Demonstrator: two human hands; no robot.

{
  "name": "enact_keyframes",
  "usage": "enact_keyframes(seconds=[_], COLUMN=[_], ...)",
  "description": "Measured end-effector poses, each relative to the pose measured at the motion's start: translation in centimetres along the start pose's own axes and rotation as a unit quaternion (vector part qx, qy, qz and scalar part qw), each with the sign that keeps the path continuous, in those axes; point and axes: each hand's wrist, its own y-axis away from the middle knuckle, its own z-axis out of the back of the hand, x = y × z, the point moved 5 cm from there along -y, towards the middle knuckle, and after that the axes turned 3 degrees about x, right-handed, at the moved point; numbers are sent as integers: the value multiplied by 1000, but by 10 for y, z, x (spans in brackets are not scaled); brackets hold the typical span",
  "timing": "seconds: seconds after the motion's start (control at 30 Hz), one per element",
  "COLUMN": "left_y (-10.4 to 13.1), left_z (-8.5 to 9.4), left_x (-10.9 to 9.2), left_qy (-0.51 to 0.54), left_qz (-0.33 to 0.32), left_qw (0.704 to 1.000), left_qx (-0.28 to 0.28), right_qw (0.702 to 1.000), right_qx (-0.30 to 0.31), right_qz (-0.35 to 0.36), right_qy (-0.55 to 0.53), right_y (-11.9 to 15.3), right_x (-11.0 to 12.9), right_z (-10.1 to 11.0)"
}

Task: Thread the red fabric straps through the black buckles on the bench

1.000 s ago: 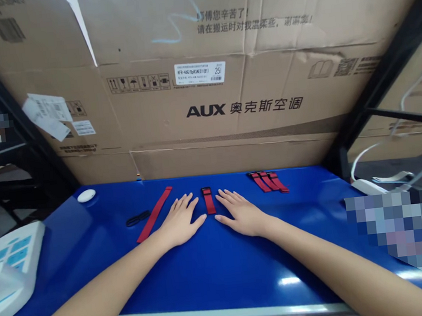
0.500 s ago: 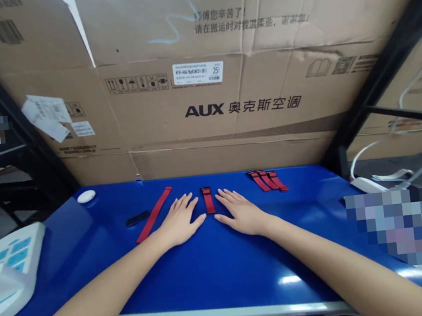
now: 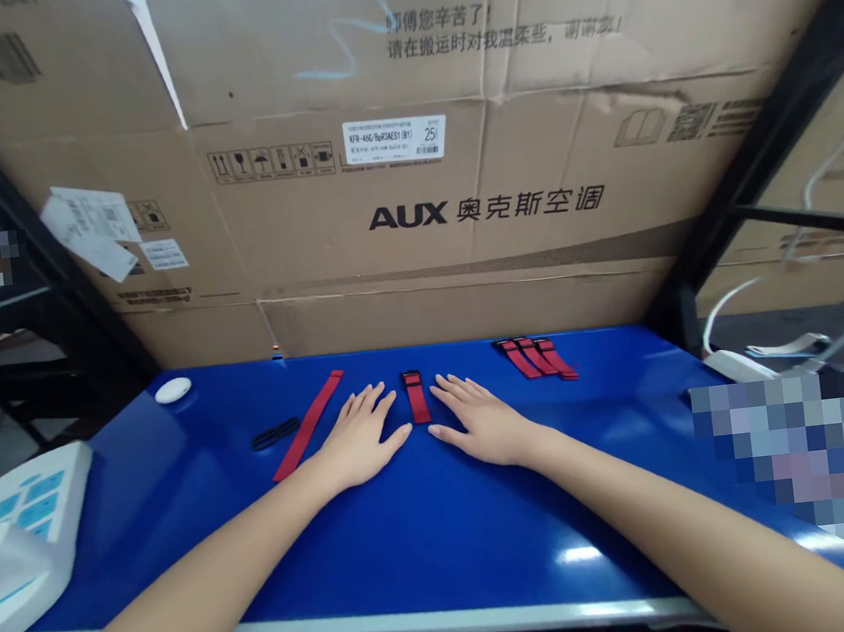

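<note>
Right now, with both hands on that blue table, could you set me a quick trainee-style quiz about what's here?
1. What lies between the left hand and the right hand?
2. True or false: the right hand is gripping a strap.
3. Which of these lies closest to the long red strap: A) white round disc, B) black looped piece, C) bunched red straps?

Key: 1. A short buckled red strap. 2. False; it is open, fingers spread. 3. B.
</note>
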Motion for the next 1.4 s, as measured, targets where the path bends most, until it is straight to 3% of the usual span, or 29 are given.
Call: enact_keyframes(seconds=[0.43,0.6,0.73,0.9,1.07,1.13,1.2,1.27,1.4], left_y=[1,6,7,6,5,5,6,9,17], left_z=[-2,3,5,9,7,8,8,8,3], left_x=[0,8,14,11,12,11,8,1,-30], left_qy=[-22,-82,-80,-77,-26,-4,16,37,87], left_qz=[-4,110,190,174,108,73,44,17,-77], left_qw=[1000,984,975,980,990,993,995,997,993], left_qx=[-10,-116,-79,-63,-86,-92,-89,-72,-17], right_qw=[1000,999,1000,996,975,965,968,981,993], right_qx=[9,28,0,-41,-42,-62,-96,-125,-96], right_qz=[15,23,10,-31,-161,-188,-166,-103,45], right_qy=[-5,-11,8,79,149,171,164,111,-48], right_y=[2,4,4,2,8,11,11,8,1], right_x=[3,0,-8,-45,-107,-117,-108,-85,-28], right_z=[3,4,8,27,47,52,52,46,29])
